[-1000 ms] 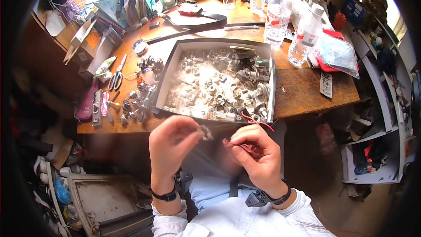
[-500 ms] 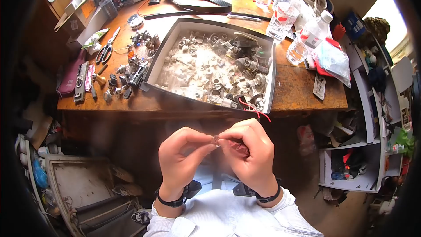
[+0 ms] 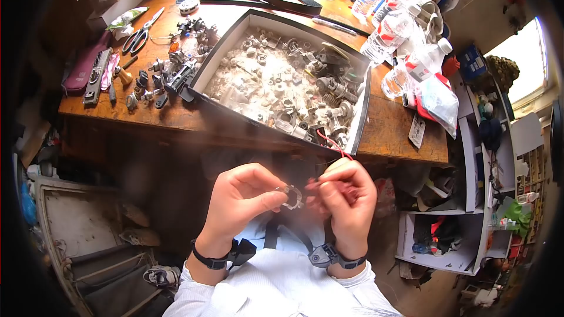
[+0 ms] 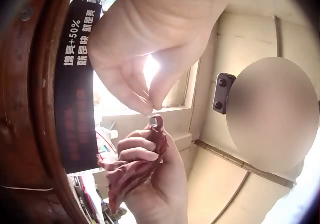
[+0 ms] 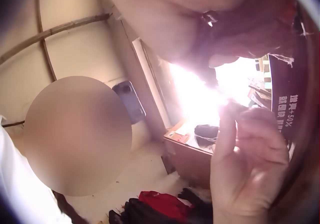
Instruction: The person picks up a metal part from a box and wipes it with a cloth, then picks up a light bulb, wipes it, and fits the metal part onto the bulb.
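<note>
In the head view my left hand (image 3: pixel 244 195) pinches a small clear, ring-shaped piece (image 3: pixel 292 206) between thumb and fingertips. Close by on the right, my right hand (image 3: pixel 357 202) grips a crumpled dark red cloth (image 3: pixel 351 191) between thumb and curled fingers. A small gap shows between the ring and the cloth from above. Seen from the left wrist, the cloth (image 4: pixel 132 171) hangs in folds from the right hand, with a small shiny bit at its upper end just under the left fingertips. Both hands are in front of the table's near edge.
A shallow box (image 3: pixel 249 118) full of small metal and plastic parts stands on the wooden table, red wires (image 3: pixel 335 142) over its front corner. Loose parts (image 3: pixel 176 73) and scissors (image 3: pixel 141 34) lie left. Water bottles (image 3: pixel 390 32) stand back right; a shelf unit (image 3: pixel 449 246) is at the right.
The hands came together at the cloth, then parted slightly. The left hand now shows the clear ring apart from the cloth. The head view has shifted and tilted, moving the table upward and left.
</note>
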Demonstrator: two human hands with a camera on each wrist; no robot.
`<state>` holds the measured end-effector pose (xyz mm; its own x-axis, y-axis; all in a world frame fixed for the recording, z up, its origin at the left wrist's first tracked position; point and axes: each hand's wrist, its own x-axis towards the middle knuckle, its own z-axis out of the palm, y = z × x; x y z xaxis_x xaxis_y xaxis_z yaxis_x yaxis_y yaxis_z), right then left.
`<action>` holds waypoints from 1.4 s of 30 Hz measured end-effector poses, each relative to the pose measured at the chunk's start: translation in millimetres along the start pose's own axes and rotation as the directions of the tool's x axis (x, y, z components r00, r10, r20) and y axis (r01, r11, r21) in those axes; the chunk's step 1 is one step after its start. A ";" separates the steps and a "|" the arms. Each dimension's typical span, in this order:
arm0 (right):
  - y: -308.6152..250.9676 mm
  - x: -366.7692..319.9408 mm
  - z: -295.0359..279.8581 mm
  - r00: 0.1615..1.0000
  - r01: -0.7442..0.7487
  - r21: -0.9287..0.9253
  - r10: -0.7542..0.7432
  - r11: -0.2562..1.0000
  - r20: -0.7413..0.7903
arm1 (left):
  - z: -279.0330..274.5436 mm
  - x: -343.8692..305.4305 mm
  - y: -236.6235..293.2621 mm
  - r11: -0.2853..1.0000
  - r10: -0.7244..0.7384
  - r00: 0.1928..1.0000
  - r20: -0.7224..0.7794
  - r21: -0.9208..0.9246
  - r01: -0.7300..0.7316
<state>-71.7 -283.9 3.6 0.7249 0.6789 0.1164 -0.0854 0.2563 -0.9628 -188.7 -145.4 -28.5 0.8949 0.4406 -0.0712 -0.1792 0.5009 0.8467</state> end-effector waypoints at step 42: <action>12.6 -12.8 16.6 0.997 0.010 -0.152 0.002 0.988 0.078 | 22.6 -5.8 -16.7 0.935 0.273 0.897 -0.347 -0.123 -0.332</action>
<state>-93.4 -278.0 -6.0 0.6693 0.7311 0.1328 0.0266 0.1551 -0.9875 -181.7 -173.1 -30.3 0.6120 0.7907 -0.0163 -0.5150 0.4141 0.7505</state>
